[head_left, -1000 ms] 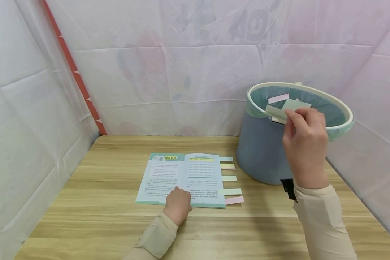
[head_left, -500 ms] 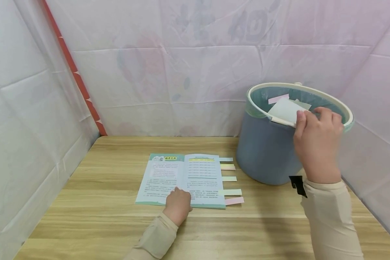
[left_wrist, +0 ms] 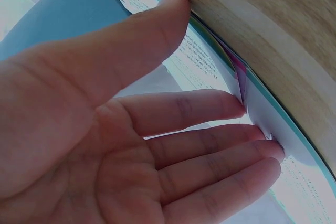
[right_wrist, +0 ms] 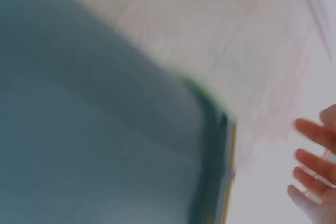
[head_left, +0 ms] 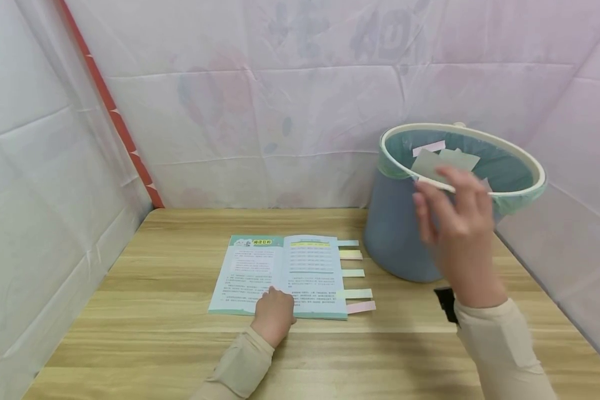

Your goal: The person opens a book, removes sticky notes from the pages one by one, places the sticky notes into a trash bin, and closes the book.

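Note:
An open book [head_left: 245, 272] lies flat on the wooden table, with several coloured sticky tabs [head_left: 361, 307] jutting from its right edge. My left hand [head_left: 274, 316] rests on the lower middle of the book, by the fold; the left wrist view shows its fingers straight against the page and the thumb at the book's edge. In front of the near rim of a blue trash bin [head_left: 405, 233] hangs my right hand [head_left: 462, 239], blurred, its fingers loosely bent around nothing. Pale paper pieces [head_left: 426, 163] and a pink strip [head_left: 428, 148] are inside the bin.
The bin stands at the table's back right, its white rim [head_left: 517, 150] holding a green liner bag. White cloth [head_left: 190, 122] with faint prints hangs behind the table and along both sides. A red strip [head_left: 107, 105] runs down the left back corner.
The right hand has let go of a pale paper piece at the bin, and has drawn back left and toward me. My left hand has stayed on the book.

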